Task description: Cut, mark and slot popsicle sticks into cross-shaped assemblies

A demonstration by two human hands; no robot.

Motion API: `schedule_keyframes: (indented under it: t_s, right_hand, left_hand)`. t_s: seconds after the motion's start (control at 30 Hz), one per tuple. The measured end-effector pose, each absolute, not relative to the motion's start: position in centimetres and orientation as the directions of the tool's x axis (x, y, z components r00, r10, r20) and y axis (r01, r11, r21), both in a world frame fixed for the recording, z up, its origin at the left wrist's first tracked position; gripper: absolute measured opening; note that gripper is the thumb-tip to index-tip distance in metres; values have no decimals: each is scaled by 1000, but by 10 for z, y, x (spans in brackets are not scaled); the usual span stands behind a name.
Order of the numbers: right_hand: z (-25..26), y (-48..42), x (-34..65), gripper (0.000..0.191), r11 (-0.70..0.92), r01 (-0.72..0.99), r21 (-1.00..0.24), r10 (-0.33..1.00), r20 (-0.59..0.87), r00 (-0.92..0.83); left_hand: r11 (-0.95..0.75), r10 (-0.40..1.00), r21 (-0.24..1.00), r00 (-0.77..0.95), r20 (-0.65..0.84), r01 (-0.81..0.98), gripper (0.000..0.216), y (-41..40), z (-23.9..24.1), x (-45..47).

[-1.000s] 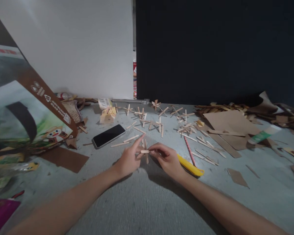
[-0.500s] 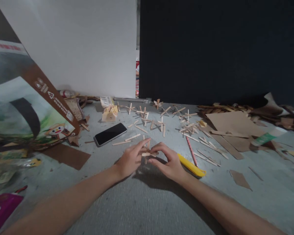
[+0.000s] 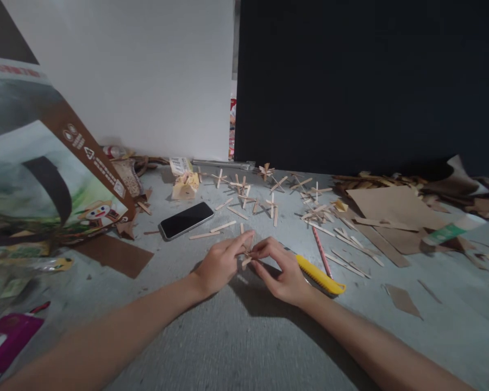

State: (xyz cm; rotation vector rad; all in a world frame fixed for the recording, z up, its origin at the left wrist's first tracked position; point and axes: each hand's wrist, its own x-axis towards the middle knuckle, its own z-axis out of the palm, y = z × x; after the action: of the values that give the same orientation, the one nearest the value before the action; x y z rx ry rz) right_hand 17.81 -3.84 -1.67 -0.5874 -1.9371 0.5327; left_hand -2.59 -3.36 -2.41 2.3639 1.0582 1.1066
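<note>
Several thin wooden sticks, joined into a small piece (image 3: pixel 246 262), are held to the right of the phone (image 3: pixel 186 221) and nearer the viewer than it. The piece is pinched between the thumb and index finger of the right hand (image 3: pixel 283 271), which are drawn narrow. On its other side it is met by the left hand (image 3: pixel 218 267), whose index finger is stretched out; how tightly its remaining fingers are closed cannot be told, as they are partly hidden.

Two loose sticks (image 3: pixel 204 235) are laid just right of the phone. Crossed-stick pieces (image 3: pixel 273 206) are scattered farther right and beyond it. Well to its right, a yellow cutter (image 3: pixel 321 275) is partly covered by the right hand, with a red rod (image 3: pixel 321 252) set near. Cardboard sheets (image 3: pixel 385 209) are spread farther right still. Left of the phone, a brown card (image 3: pixel 116 255) is placed before a printed box (image 3: pixel 44 141).
</note>
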Motion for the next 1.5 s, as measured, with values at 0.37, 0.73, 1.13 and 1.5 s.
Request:
schedule_keyframes:
  t_s: [0.37,0.73,1.13,1.5]
  right_hand:
    - [-20,-37,179,8,786,178,-592,611,701,-368]
    - [-27,-33,177,19,819,184,-543,570,734,-368]
    - [-31,-31,177,26,822,187,-539,567,738,-365]
    - [-32,-30,178,21,785,220,-579,619,720,-314]
  left_hand:
    - [-694,719,570,474,509,440,51,-34,-21,-27]
    - [-684,723,600,490,487,414,57,-34,-20,-28]
    - [-687,724,587,463,511,427,54,-31,-29,-29]
    - [-524,818,782,455,352,337,76,-36,-24,-28]
